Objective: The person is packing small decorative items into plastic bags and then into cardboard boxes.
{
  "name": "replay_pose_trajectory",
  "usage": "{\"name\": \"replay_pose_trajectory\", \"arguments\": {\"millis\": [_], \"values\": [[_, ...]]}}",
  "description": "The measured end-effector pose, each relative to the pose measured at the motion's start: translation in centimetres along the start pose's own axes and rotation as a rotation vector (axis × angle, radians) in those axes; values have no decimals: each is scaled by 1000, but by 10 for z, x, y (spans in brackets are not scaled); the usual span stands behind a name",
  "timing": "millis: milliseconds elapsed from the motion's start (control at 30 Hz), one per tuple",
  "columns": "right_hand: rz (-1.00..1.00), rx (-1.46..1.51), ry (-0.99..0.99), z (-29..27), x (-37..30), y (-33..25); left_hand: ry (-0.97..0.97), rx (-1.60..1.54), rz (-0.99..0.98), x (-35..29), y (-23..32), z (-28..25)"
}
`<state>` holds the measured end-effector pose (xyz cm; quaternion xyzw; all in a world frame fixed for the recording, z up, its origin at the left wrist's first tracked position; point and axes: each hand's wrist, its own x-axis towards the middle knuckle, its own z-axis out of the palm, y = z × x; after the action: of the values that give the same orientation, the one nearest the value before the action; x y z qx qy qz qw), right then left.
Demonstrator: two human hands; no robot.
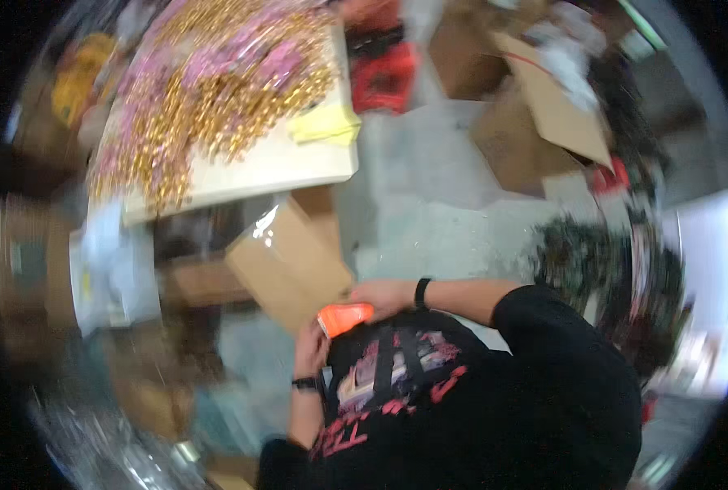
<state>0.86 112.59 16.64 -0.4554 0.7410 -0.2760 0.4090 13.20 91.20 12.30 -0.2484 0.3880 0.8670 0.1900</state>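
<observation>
Nearest is the wearer's own torso in a black shirt point(494, 408) with a pink and pale print across it. Just in front of the shirt, a small bright orange object point(345, 319) is held up between 2 bare hands, off beyond the desk's near edge. The right hand point(383, 296) holds the object's right end, its fingers drawn in close; a dark band point(422, 293) circles that wrist. The left hand point(310, 346) meets the left end from below, but blur means I cannot tell whether its fingers close around it. The left wrist wears a dark band too.

Slightly farther, a brown cardboard panel point(286, 261) with a glossy streak slants between the hands and the desk's near edge. A white plastic bag point(115, 265) sits beside the desk's near left corner.

Next comes the pale desk point(299, 173). A large heap of shiny gold and pink pieces point(225, 98) covers its left and middle, reaching the near left corner. A yellow sheet-like item point(325, 125) lies by the right edge, near the near right corner.

Beyond that right edge are a red item point(384, 79), blurred, and, well apart on the grey floor point(429, 163), open cardboard boxes point(515, 147).
</observation>
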Motion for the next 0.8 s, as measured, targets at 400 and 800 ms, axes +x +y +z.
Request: {"name": "replay_pose_trajectory", "arguments": {"millis": [400,800], "values": [[-39,-547,-233,-44,-3,71,836,385,358,-75,-60,-133],[266,-769,-287,-16,49,103,961,355,422,11,-87,-171]]}}
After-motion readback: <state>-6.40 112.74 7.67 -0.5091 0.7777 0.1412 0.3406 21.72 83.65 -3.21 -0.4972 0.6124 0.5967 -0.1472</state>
